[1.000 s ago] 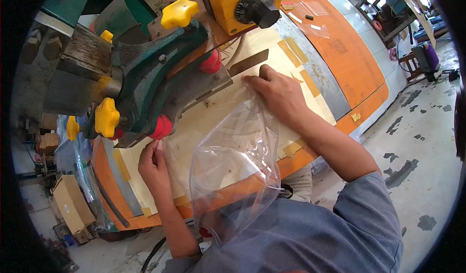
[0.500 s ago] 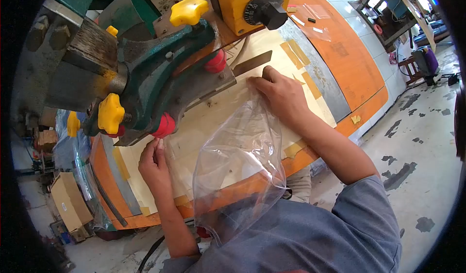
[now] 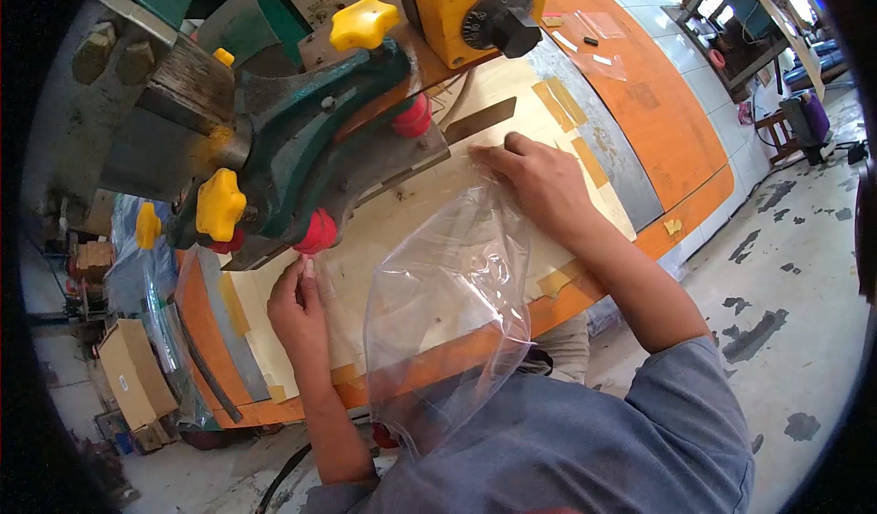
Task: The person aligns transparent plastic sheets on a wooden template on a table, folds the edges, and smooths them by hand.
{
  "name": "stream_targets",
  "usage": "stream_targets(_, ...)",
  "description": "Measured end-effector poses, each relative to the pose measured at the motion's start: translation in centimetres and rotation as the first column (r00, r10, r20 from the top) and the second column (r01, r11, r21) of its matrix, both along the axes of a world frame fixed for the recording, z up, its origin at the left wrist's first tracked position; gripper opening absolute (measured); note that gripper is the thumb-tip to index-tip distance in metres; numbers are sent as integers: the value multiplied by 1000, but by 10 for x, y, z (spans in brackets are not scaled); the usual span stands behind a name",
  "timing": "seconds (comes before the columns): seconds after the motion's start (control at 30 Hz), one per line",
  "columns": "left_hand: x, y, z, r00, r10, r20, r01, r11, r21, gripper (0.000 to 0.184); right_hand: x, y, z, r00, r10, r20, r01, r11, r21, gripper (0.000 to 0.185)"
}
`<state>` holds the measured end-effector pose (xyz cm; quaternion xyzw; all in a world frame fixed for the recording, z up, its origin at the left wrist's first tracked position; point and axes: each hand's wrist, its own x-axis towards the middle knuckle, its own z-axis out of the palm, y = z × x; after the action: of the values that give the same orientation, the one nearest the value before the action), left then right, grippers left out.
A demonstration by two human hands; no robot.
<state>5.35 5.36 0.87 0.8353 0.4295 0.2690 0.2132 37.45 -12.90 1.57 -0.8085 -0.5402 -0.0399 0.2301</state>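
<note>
A clear plastic sheet [image 3: 448, 286], loosely folded like a bag, hangs over the table's near edge toward my lap. My right hand [image 3: 545, 185] pinches its upper edge between thumb and fingers, close to the end of a thin metal bar [image 3: 482, 121]. On the other side my left hand [image 3: 300, 308] is closed in a pinch at the plastic's left edge, just below a red knob [image 3: 317, 232] of the press. The dark green press head [image 3: 320, 139] with its metal plate sits above the pale board [image 3: 402, 208], between and beyond both hands.
Yellow star knobs [image 3: 364, 23] and a yellow control box [image 3: 475, 11] with a black dial top the machine. The orange table [image 3: 630, 84] carries small plastic bags and scraps at the far right. A cardboard box [image 3: 135, 374] stands at lower left.
The view has shifted slightly, so the machine appears a little further right. Both hands keep their pinches in nearly the same places, and the right hand's fingers have flattened somewhat.
</note>
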Motion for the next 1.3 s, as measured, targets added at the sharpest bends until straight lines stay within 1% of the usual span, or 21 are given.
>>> stream_targets(0.03, 0, -1, 2, 1000, 5, -1, -5, 1000, 3, 25, 1, -3, 0, 1000, 1, -16, -1, 1000, -13, 28)
stream_targets(0.1, 1, -2, 7, 999, -16, 34, 20, 995, -99, 27, 1, -3, 2, 999, 3, -37, -4, 1000, -27, 30)
stream_targets(0.13, 0, -3, 9, 999, -19, 30, 22, 995, -101, 27, 1, -4, 3, 999, 15, -39, -16, 1000, -6, 31)
stream_targets(0.2, -1, -3, 11, 998, -40, -53, 38, 998, -52, 29, 1, -6, 3, 999, 22, -39, -21, 1000, 14, 33)
stream_targets(0.23, -1, -2, 10, 998, -41, -52, 39, 998, -52, 29, 1, -6, 3, 999, 19, -27, -19, 1000, 16, 33)
stream_targets(0.3, -2, -2, 7, 995, -61, -73, 64, 997, 31, 30, 0, -5, 1, 1000, 23, -13, -23, 1000, 16, 32)
stream_targets(0.43, -6, -1, -1, 998, -38, -58, 39, 999, 28, 31, 0, -4, -4, 1000, 24, 14, -24, 1000, 16, 30)
stream_targets(0.5, -6, -1, -2, 998, -40, -55, 44, 997, 67, 31, 0, -4, -5, 999, 17, 34, -17, 1000, 3, 29)
stream_targets(0.6, -5, -1, -2, 998, -33, -61, 36, 998, 52, 32, 0, -5, -6, 998, 29, 60, -29, 1000, -2, 28)
stream_targets(0.67, -2, -3, 2, 997, -33, -64, 35, 999, 40, 32, 0, -6, -7, 996, 47, 82, -51, 998, 43, 28)
stream_targets(0.83, -3, -4, 3, 996, -42, -79, 47, 997, 54, 33, 0, -5, -6, 996, 46, 82, -48, 999, 14, 30)
stream_targets(0.9, -3, -5, 5, 990, -13, -142, 19, 999, 47, 33, 0, -5, -5, 996, 40, 83, -41, 999, 10, 30)
stream_targets(1.1, -4, -5, 4, 991, -19, -132, 26, 998, 53, 33, -1, -6, -5, 996, 45, 72, -46, 999, 9, 31)
stream_targets(1.17, -3, -5, 4, 991, -26, -131, 32, 998, 47, 33, -1, -6, -5, 996, 37, 78, -36, 999, -15, 33)
stream_targets(1.3, -2, -7, 6, 993, -15, -118, 18, 1000, 19, 34, 0, -7, -5, 997, 53, 64, -53, 999, -6, 36)
